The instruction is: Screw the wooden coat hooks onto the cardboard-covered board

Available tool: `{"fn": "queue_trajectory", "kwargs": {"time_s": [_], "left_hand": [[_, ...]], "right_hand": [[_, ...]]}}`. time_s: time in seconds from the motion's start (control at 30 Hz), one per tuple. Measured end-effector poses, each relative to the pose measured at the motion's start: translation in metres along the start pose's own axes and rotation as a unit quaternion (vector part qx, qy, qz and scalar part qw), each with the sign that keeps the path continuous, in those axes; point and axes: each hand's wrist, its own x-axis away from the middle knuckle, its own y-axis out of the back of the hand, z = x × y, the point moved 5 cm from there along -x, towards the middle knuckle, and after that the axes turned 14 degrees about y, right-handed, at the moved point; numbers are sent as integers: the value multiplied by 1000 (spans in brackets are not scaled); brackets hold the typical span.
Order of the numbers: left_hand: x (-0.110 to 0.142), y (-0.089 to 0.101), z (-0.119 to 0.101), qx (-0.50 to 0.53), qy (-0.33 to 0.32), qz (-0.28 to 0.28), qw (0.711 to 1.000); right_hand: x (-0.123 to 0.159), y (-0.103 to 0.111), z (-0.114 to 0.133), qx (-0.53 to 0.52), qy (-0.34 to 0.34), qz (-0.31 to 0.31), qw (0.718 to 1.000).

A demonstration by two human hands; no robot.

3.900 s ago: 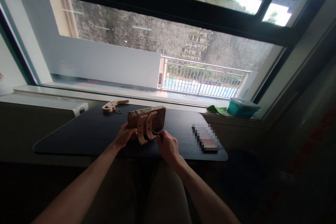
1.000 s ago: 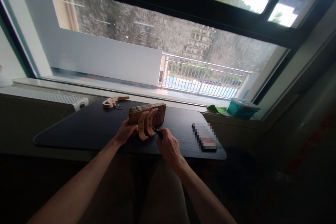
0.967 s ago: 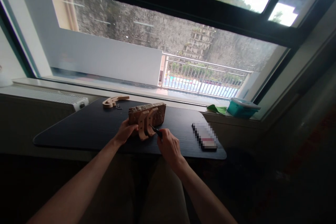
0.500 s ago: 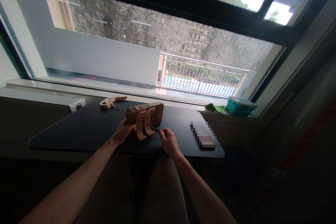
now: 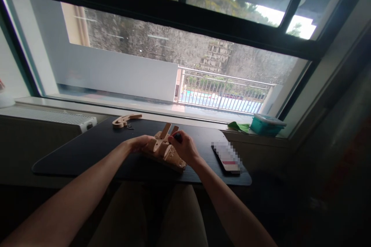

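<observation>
A brown wooden block (image 5: pixel 177 160) with rough, bark-like sides lies tilted on the black table. Two pale curved wooden pieces (image 5: pixel 165 132) sit side by side on its upper face, their ends sticking up. My left hand (image 5: pixel 141 143) grips the block and the nearer curved piece from the left. In my right hand (image 5: pixel 187 148) is a screwdriver, its dark handle (image 5: pixel 177 137) between closed fingers above the right-hand curved piece. The hand hides the screwdriver's shaft and tip.
Another curved wooden piece (image 5: pixel 126 120) lies at the table's back left beside several small screws (image 5: pixel 130 126). A phone (image 5: pixel 227 157) rests on the black table (image 5: pixel 87 158) at right. A teal box (image 5: pixel 267 125) and green cloth (image 5: pixel 239 126) sit on the windowsill. A radiator (image 5: pixel 49 121) stands left.
The block has turned from standing up, curved pieces facing me, to lying back with its pieces on top. My right hand has moved up with the screwdriver, now steeper. The view has tilted up.
</observation>
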Motion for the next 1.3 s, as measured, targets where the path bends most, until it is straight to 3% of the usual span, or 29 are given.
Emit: {"fn": "queue_trajectory", "kwargs": {"time_s": [0.13, 0.23, 0.3, 0.4, 0.53, 0.7, 0.77, 0.83, 0.9, 1.0, 1.13, 1.3], "left_hand": [[0, 23, -3, -20, -33, -156, 987], [30, 30, 10, -3, -77, -270, 960], [58, 16, 18, -29, -150, -305, 940], [90, -26, 25, -138, -264, -283, 912], [92, -52, 25, -199, -264, -324, 886], [66, -38, 21, -221, -187, -289, 913], [58, -29, 22, -183, -177, -225, 940], [51, -23, 24, -122, -169, -125, 970], [48, -17, 26, -57, -155, -82, 983], [49, -16, 32, 2, -122, -56, 991], [55, -29, 42, 37, -81, -1, 996], [58, -33, 47, 60, -72, 12, 996]], "right_hand": [[-10, -7, -5, 33, 25, 8, 999], [-17, -7, -6, 66, 54, 8, 996], [-22, -8, -7, 91, 66, 28, 993], [-27, -10, -6, 119, 71, 60, 989], [-27, -7, -4, 153, 73, 76, 983], [-20, -2, 2, 174, 63, 88, 979], [-18, 2, 9, 178, 59, 95, 978], [-16, 5, 19, 180, 61, 113, 975], [-15, 7, 29, 167, 62, 145, 973], [-18, 10, 40, 141, 57, 168, 974], [-22, 12, 44, 131, 68, 132, 980], [-21, 4, 44, 123, 75, 150, 978]]}}
